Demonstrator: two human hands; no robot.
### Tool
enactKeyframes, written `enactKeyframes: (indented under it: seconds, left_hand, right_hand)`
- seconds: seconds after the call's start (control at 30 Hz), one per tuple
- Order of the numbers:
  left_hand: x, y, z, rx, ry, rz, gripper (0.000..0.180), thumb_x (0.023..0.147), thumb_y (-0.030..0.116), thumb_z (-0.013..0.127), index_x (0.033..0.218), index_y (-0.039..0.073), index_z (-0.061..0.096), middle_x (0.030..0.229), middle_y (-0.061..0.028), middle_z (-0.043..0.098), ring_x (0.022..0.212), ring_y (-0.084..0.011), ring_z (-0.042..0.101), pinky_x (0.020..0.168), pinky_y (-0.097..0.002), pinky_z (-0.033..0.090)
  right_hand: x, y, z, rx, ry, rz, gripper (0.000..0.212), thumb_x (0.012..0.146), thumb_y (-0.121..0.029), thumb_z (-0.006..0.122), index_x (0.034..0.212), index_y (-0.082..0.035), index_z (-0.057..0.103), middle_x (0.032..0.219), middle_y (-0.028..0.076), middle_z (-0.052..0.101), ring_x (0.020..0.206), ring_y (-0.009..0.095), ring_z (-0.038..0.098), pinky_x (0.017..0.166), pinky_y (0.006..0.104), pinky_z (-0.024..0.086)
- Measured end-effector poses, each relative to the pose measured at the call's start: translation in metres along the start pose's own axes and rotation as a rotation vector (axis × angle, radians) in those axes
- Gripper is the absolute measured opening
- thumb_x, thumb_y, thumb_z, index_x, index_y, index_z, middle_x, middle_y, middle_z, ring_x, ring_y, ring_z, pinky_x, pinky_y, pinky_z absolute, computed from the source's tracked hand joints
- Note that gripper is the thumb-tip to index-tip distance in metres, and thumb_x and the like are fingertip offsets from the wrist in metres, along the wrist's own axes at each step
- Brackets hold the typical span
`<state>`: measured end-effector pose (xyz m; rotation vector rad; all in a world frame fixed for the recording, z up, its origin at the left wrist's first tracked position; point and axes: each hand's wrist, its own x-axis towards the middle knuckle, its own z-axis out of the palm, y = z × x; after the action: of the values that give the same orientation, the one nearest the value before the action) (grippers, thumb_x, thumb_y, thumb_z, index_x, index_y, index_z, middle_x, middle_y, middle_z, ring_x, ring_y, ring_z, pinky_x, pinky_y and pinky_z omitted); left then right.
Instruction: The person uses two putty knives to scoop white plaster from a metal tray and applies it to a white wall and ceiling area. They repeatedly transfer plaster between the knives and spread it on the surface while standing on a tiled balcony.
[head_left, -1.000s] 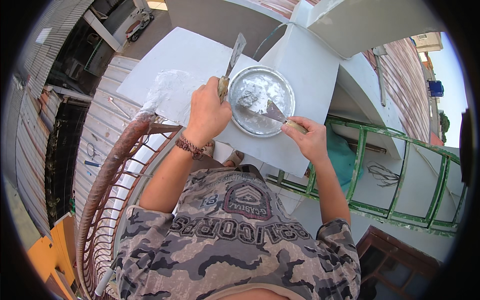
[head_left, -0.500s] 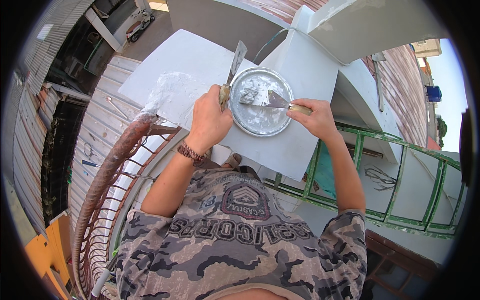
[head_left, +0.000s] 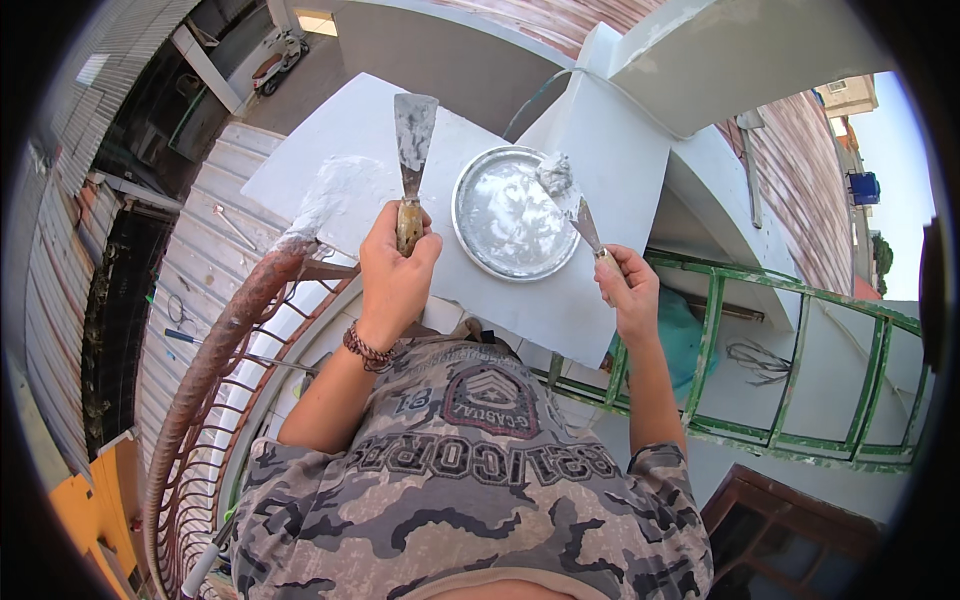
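My left hand is closed round the handle of a wide putty knife, its smeared blade pointing up and away from me. In my right hand is a second, smaller putty knife, held by its handle. A lump of grey-white putty sits at the end of that blade, over the right rim of a round metal tray. White smears cover the tray's bottom. Beneath the tray lies a white ledge, with rough white filler spread on its left part.
A rusty curved railing runs along my left. At the right lies a green metal ladder, with a teal bag behind it. A white pillar rises beyond the tray. Corrugated roofing lies below on the left.
My right hand has turned its knife upward and lifted the putty from inside the tray to its right rim. My left hand has moved left, bringing its blade upright with the flat side showing.
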<state>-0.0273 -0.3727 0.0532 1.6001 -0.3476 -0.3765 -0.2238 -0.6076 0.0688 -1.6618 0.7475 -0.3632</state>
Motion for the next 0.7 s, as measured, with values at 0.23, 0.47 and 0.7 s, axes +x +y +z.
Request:
enactKeyframes:
  seconds: [0.23, 0.47, 0.7]
  left_hand:
    - [-0.029, 0.006, -0.006, -0.288, -0.109, -0.261, 0.012, 0.083, 0.007, 0.057, 0.095, 0.003, 0.054, 0.068, 0.0017, 0.051, 0.054, -0.0046, 0.045, 0.049, -0.0213, 0.037]
    - [-0.032, -0.002, 0.005, -0.373, -0.199, -0.248, 0.014, 0.087, 0.01, 0.057, 0.098, 0.002, 0.054, 0.068, 0.0015, 0.05, 0.054, -0.0044, 0.045, 0.048, -0.0207, 0.037]
    - [-0.027, -0.003, 0.003, -0.319, -0.314, -0.316, 0.017, 0.088, 0.01, 0.057, 0.103, 0.002, 0.056, 0.07, 0.0014, 0.052, 0.056, -0.0043, 0.047, 0.05, -0.0206, 0.039]
  right_hand:
    - [-0.044, 0.002, 0.022, 0.37, -0.008, 0.092, 0.029, 0.092, -0.01, 0.06, 0.117, 0.001, 0.051, 0.083, 0.007, 0.058, 0.053, 0.008, 0.05, 0.04, 0.0189, 0.034]
    - [-0.057, 0.008, 0.053, 0.397, 0.066, 0.114, 0.029, 0.092, -0.009, 0.059, 0.119, 0.001, 0.051, 0.084, 0.007, 0.058, 0.053, 0.008, 0.051, 0.04, 0.0185, 0.034]
    - [-0.056, 0.002, 0.057, 0.41, 0.098, 0.073, 0.032, 0.091, -0.006, 0.059, 0.121, 0.001, 0.049, 0.086, 0.007, 0.058, 0.057, 0.009, 0.052, 0.042, 0.0195, 0.038]
